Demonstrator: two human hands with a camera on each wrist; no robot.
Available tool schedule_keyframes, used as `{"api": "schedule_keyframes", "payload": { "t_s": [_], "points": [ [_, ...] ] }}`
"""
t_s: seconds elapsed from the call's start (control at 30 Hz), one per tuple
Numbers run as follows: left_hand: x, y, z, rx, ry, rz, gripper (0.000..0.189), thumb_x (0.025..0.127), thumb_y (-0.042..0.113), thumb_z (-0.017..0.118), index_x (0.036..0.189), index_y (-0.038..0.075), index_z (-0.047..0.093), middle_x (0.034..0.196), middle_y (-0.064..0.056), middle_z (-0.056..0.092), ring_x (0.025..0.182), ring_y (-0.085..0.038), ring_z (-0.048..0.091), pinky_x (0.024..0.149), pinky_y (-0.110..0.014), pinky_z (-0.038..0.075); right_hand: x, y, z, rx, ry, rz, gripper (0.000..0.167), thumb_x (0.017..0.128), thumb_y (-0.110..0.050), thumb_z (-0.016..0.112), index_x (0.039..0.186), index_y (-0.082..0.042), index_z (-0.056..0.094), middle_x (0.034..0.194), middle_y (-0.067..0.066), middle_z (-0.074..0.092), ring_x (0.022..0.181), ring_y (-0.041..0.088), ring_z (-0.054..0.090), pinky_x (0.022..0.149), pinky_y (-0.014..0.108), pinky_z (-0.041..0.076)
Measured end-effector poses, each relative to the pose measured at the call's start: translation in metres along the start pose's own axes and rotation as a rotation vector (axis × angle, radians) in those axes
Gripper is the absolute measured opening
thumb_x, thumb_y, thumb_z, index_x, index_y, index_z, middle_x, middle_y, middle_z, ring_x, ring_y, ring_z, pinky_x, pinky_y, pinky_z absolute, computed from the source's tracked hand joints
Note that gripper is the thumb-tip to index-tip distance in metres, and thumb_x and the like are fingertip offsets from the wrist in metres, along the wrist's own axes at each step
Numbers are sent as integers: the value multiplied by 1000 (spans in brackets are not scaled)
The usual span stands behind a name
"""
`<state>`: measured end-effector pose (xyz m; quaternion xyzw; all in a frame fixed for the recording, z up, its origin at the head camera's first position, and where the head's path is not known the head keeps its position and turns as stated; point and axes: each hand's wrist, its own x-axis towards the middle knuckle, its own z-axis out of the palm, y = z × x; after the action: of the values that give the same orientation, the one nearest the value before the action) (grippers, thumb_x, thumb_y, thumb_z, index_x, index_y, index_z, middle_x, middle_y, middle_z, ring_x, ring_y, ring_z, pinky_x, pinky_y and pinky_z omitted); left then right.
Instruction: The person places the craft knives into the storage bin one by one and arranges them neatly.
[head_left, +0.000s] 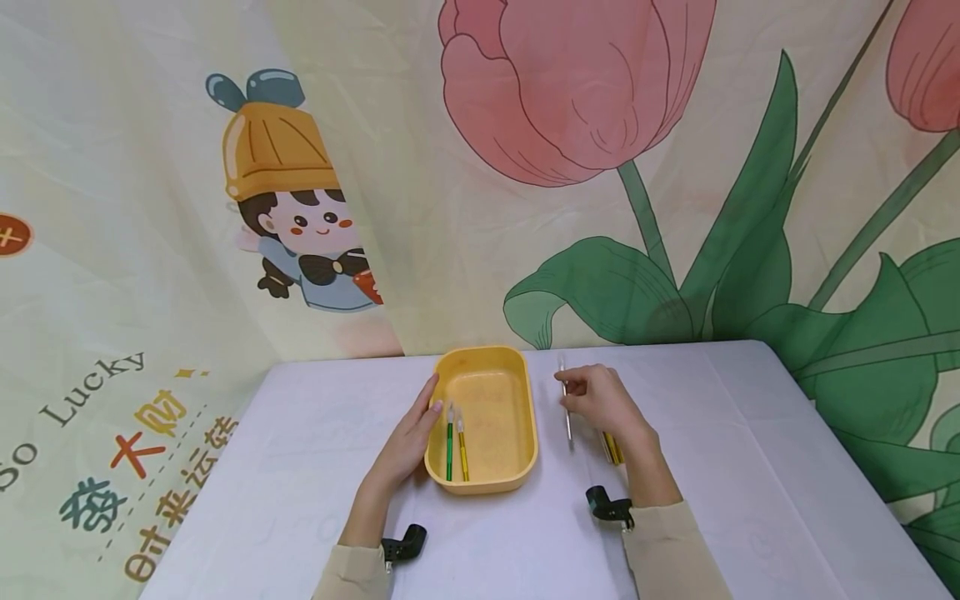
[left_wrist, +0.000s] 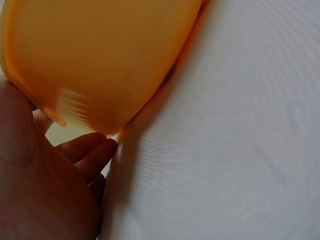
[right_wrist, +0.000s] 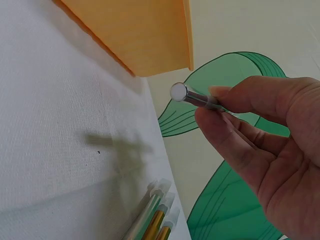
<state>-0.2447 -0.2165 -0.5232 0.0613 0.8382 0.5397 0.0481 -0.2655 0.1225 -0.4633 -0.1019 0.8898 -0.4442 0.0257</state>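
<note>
The backdrop (head_left: pixel 67 208) left of the yellow tray (head_left: pixel 498 425) reads "So Lucky" beside Chinese characters. The left hand (head_left: pixel 407 443) rests nearly straight fingers on the tray's left wall; inside lie a green pen (head_left: pixel 449 457) and a yellow pen (head_left: pixel 463 458). Right of the tray, the right hand's (head_left: pixel 602 400) fingers pinch a silver pen (head_left: pixel 567 419); the right wrist view alone shows its white end and three capped pens' (right_wrist: pixel 155 222) tips on the tabletop (head_left: pixel 712 467).

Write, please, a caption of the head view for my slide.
Left hand at a yellow tray with two pens; right hand pinching a silver pen beside it.

Yellow tray (head_left: pixel 500 425), silver pen (right_wrist: pixel 196 97), white tablecloth (head_left: pixel 292 475), tulip-patterned backdrop (head_left: pixel 573 92)
</note>
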Motion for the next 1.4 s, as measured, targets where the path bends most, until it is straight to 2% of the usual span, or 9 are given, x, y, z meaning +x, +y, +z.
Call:
{"api": "schedule_keyframes", "payload": {
  "t_s": [0.13, 0.33, 0.63, 0.9, 1.13, 1.4],
  "points": [
    [0, 1, 0, 4, 2, -6, 56, 112, 48, 38, 165, 45, 20, 173, 14, 19, 163, -20, 11, 132, -54, 8, -1, -4, 0, -6, 31, -15, 38, 90, -3, 78, 128, -7, 75, 100, 7, 74, 88, 19, 66, 74, 28, 62],
    [-1, 1, 0, 8, 3, -12, 55, 112, 49, 38, 164, 46, 21, 173, 14, 19, 163, -19, 11, 132, -54, 8, -2, -8, 1, -4, 69, -57, 37, 91, -6, 78, 128, -8, 75, 106, 10, 76, 90, 19, 66, 71, 26, 61],
    [1, -1, -2, 9, -2, -11, 58, 110, 55, 38, 165, 46, 19, 173, 15, 18, 163, -19, 11, 132, -54, 8, -4, -19, 4, 18, 97, -141, 37, 89, -4, 80, 126, -6, 76, 105, 6, 77, 88, 18, 68, 70, 25, 61],
    [1, -1, -1, 2, -5, -10, 61, 108, 60, 37, 165, 45, 19, 173, 16, 17, 163, -18, 10, 132, -53, 8, -5, -27, 6, 38, 125, -153, 36, 89, -4, 79, 125, -6, 76, 106, 5, 76, 90, 19, 69, 71, 26, 62],
    [0, 0, -1, 2, -3, -6, 57, 111, 50, 38, 165, 43, 20, 172, 17, 18, 163, -17, 10, 133, -52, 8, -6, -31, 7, 80, 124, -150, 39, 90, -3, 79, 128, -8, 74, 106, 12, 75, 92, 20, 70, 74, 29, 63],
    [1, 0, 0, -1, -3, -5, 56, 113, 45, 38, 166, 42, 19, 172, 17, 18, 163, -17, 9, 133, -52, 7, -7, -34, 9, 107, 154, -189, 40, 91, -5, 79, 130, -8, 73, 106, 11, 74, 93, 20, 70, 81, 35, 64]
  ]
}}
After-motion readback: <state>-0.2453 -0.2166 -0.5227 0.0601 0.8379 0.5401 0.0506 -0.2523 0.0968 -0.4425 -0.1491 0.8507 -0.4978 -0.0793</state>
